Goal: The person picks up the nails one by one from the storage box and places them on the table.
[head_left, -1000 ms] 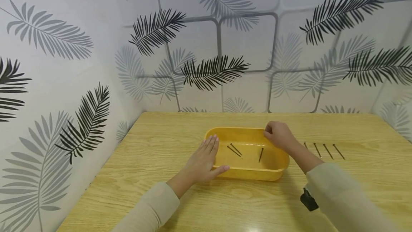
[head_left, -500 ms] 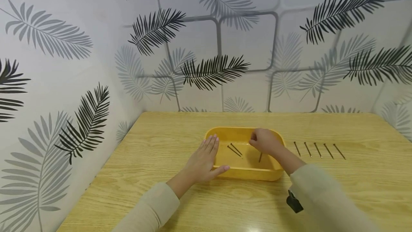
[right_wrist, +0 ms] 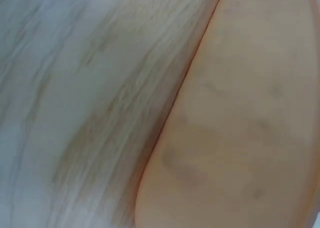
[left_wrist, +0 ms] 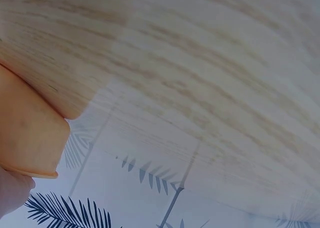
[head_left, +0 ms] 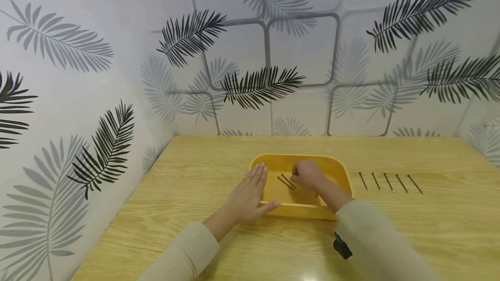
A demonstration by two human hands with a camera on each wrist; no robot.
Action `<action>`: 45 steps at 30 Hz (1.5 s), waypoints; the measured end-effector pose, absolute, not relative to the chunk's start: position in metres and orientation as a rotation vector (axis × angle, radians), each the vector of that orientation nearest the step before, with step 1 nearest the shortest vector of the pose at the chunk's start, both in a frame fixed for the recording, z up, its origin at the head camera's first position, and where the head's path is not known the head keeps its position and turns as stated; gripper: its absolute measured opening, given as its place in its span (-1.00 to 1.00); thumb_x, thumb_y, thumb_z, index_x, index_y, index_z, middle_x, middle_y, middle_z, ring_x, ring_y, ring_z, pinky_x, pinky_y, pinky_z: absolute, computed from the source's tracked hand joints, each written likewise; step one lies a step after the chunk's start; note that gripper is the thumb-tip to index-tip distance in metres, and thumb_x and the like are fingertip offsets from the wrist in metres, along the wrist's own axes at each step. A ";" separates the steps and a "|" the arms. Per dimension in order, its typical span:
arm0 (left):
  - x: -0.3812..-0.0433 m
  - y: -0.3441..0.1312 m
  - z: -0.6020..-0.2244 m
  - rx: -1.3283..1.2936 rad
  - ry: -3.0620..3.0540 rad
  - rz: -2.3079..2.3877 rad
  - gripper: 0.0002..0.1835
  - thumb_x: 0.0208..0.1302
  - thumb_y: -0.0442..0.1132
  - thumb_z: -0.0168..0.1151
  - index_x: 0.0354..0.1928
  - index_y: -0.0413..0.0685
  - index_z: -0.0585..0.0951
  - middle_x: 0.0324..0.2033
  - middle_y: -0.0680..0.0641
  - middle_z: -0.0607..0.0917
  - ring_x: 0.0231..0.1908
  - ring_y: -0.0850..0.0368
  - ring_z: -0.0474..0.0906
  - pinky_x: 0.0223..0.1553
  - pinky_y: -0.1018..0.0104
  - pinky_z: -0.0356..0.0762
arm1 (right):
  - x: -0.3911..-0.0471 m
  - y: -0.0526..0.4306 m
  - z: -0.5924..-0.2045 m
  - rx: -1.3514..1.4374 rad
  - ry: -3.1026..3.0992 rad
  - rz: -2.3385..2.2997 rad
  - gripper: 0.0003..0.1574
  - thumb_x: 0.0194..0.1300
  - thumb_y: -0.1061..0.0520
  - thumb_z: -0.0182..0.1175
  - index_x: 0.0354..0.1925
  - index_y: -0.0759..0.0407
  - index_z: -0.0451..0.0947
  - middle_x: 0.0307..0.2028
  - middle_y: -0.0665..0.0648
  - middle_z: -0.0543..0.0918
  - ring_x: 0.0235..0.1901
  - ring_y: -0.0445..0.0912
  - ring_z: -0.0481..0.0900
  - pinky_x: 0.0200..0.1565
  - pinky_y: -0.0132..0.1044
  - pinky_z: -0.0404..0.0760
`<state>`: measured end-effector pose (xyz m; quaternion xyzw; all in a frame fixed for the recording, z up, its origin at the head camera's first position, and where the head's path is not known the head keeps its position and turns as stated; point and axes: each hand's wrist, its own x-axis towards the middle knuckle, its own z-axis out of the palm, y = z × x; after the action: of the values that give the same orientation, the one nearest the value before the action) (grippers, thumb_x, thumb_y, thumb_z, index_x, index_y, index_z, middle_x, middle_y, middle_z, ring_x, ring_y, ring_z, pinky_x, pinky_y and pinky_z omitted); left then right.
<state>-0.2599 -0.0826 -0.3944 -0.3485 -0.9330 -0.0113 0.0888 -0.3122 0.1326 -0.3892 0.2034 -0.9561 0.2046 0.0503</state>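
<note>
A yellow-orange plastic tray stands on the wooden table. My left hand lies with straight fingers over its left end, thumb spread along the front rim. Inside the tray, two dark nails lie side by side on a slant. My right hand reaches into the tray with bent fingers close to these nails; its fingertips are partly hidden, so a grip cannot be made out. Another nail is mostly covered by the right hand and wrist. The right wrist view shows only the tray's outer wall and the tabletop.
Right of the tray, several nails lie in a spaced row on the table. A leaf-patterned wall borders the table's back edge. A small black object shows under the right sleeve.
My right hand has moved left from the tray's right rim to the paired nails, uncovering the left end of the nail row. The left hand has stayed in place.
</note>
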 end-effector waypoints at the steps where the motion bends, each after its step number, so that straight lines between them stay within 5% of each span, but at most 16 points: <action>1: -0.260 -0.082 -0.395 -1.035 -2.775 -0.032 0.18 0.06 0.50 -0.89 0.39 -0.40 -0.03 0.41 -0.32 0.01 0.44 -0.11 -0.12 0.43 0.09 -0.06 | -0.319 0.133 -0.396 0.622 -2.916 0.621 -0.76 0.14 0.21 0.20 -0.63 0.23 0.50 -0.68 0.06 0.51 -0.66 -0.16 0.36 -0.54 -0.31 0.40; 6: -0.260 -0.082 -0.396 -1.033 -2.765 -0.040 0.19 0.06 0.50 -0.91 0.39 -0.41 -0.02 0.41 -0.33 0.02 0.43 -0.12 -0.10 0.42 0.09 -0.05 | -0.351 0.135 -0.428 0.642 -2.928 0.642 -0.75 0.12 0.13 0.21 -0.64 0.17 0.51 -0.66 0.01 0.53 -0.64 -0.16 0.40 -0.55 -0.33 0.43; 15: -0.261 -0.082 -0.397 -1.038 -2.759 -0.041 0.20 0.05 0.50 -0.91 0.38 -0.41 -0.01 0.41 -0.33 0.02 0.43 -0.13 -0.10 0.42 0.08 -0.05 | -0.308 0.116 -0.395 0.530 -3.019 0.521 -0.64 0.06 0.31 0.15 -0.77 0.17 0.29 -0.77 -0.02 0.24 -0.68 -0.17 0.14 -0.60 -0.42 0.16; 37: -0.258 -0.082 -0.393 -1.042 -2.760 -0.061 0.20 0.04 0.51 -0.91 0.38 -0.41 -0.02 0.40 -0.33 0.03 0.43 -0.14 -0.09 0.42 0.07 -0.04 | -0.305 0.112 -0.392 0.421 -3.208 0.465 -0.89 0.16 0.40 -0.02 -0.41 0.39 0.46 -0.49 0.17 0.48 -0.49 -0.06 0.31 -0.38 -0.26 0.42; 45: -0.259 -0.082 -0.393 -1.038 -2.752 -0.047 0.21 0.04 0.51 -0.93 0.38 -0.42 -0.01 0.40 -0.34 0.04 0.43 -0.14 -0.08 0.42 0.07 -0.03 | -0.306 0.115 -0.392 0.477 -3.170 0.394 -0.86 0.13 0.36 0.02 -0.55 0.32 0.41 -0.56 0.13 0.42 -0.53 -0.07 0.27 -0.42 -0.26 0.40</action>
<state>-0.2587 -0.0819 -0.3934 -0.3510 -0.9309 -0.0160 0.0999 -0.3062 0.1151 -0.3925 0.1474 -0.9805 0.1219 -0.0439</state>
